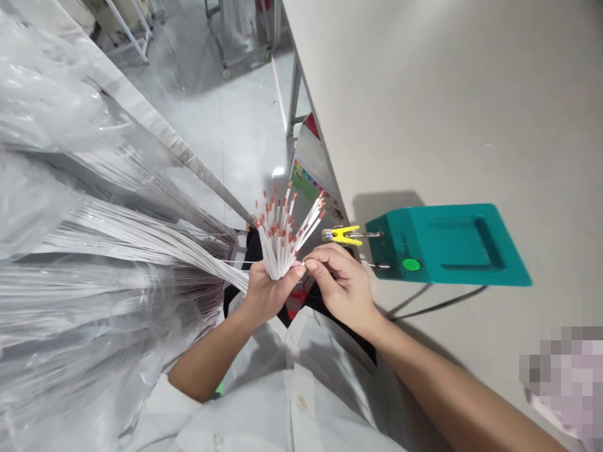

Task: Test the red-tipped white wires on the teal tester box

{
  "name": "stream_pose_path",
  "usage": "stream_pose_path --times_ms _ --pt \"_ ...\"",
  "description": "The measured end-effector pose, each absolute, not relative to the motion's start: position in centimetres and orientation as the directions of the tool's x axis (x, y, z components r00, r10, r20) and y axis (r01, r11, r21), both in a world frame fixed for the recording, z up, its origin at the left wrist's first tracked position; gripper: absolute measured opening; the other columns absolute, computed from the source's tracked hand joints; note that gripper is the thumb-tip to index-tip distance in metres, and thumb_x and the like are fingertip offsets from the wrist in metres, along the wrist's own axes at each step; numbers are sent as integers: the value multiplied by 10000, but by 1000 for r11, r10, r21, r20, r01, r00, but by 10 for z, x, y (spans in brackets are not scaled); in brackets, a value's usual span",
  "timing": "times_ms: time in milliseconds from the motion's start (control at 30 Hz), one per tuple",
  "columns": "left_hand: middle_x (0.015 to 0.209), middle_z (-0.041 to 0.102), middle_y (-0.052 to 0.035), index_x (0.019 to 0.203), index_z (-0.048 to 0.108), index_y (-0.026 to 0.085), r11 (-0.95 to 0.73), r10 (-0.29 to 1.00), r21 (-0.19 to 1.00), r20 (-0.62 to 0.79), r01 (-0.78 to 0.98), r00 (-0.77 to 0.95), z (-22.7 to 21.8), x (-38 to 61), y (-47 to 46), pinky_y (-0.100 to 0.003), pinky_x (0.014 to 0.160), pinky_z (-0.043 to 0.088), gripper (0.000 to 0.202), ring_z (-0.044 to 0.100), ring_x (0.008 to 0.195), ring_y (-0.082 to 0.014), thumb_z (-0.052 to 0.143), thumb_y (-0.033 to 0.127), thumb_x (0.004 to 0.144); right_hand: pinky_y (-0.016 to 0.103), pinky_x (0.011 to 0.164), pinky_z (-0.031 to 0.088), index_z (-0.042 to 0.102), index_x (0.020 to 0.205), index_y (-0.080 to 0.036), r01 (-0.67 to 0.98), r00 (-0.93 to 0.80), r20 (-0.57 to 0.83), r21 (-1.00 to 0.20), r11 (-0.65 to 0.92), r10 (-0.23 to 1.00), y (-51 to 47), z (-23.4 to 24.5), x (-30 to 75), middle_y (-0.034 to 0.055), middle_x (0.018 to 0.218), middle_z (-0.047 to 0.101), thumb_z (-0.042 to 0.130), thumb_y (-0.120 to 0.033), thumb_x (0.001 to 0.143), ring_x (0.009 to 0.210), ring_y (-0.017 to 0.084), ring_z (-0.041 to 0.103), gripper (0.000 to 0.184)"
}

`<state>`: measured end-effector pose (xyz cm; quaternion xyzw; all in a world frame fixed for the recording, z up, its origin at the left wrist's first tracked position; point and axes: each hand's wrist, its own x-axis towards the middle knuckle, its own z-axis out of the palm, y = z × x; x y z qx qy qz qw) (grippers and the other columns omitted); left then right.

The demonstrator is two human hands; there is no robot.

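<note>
My left hand (268, 292) is wrapped round a bundle of white wires (277, 257), whose stripped, copper-coloured ends fan out above the fist. Thumb and fingers of my right hand (342, 282) pinch together just right of the bundle, close to my left thumb. A small white tip, apparently a wire end, shows between those fingertips. Right of the hands, a teal device (464, 245) with a green round button lies at the table's edge. A yellow clip (343, 235) sits on a metal rod that sticks out of it towards the bundle.
The pale table (447, 113) spans the right side, with a black cable (438, 304) below the device. Many more white wires (141, 226) hang at left, partly under clear plastic sheeting (51, 88), beside a rail (188, 157). Wheeled racks (240, 37) stand on the floor behind.
</note>
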<state>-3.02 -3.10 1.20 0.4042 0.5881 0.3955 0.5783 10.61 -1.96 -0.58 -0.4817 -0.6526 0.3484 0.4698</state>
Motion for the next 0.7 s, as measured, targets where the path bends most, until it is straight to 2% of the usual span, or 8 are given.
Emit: stream_pose_path --times_ms 100,233,333,400,500,633,700 --pt "462 432 47 695 643 145 371 929 929 -371 4 -2 17 -34 -31 -239 518 390 240 414 470 -80 654 385 710 293 625 460 582 748 -204 334 -126 314 -880 338 941 -19 -7 109 30 733 568 521 -185 833 687 148 549 106" --pt "453 416 46 697 650 147 362 932 931 -363 37 6 19 -37 -31 -245 529 398 237 421 481 -89 647 384 715 305 635 463 587 749 -211 350 -135 342 -862 367 930 -16 0 117 29 722 579 522 -186 832 680 153 553 109" --pt "507 484 19 704 663 145 337 939 938 -341 79 51 18 -38 -30 -255 572 424 230 476 541 -110 634 372 732 314 689 486 638 877 -223 363 -160 371 -840 404 915 -13 9 123 53 836 625 551 -193 824 784 171 593 107" --pt "622 577 -14 732 673 144 284 952 954 -293 96 85 16 -38 -30 -269 643 448 199 536 638 -135 645 340 729 304 687 503 660 929 -230 340 -256 365 -833 436 895 -10 13 127 65 913 639 592 -205 803 820 174 611 146" --pt "804 650 -42 805 686 152 217 964 972 -227 85 135 15 -42 -30 -291 743 458 173 583 784 -174 679 292 702 288 678 522 683 887 -255 267 -444 313 -848 457 839 -4 19 132 40 906 672 605 -217 800 805 161 636 123" --pt "733 630 -30 709 669 146 218 935 975 -218 32 279 17 -50 -28 -269 674 449 127 570 719 -155 690 270 691 280 680 520 688 850 -264 194 -543 237 -898 395 805 1 23 137 13 825 691 604 -222 802 768 148 642 105" --pt "641 588 -12 690 657 142 264 915 964 -242 -24 323 19 -53 -28 -239 574 415 144 529 613 -119 689 282 697 266 629 515 687 823 -243 95 -520 168 -963 252 837 -2 22 132 19 800 672 625 -245 786 707 135 626 72"
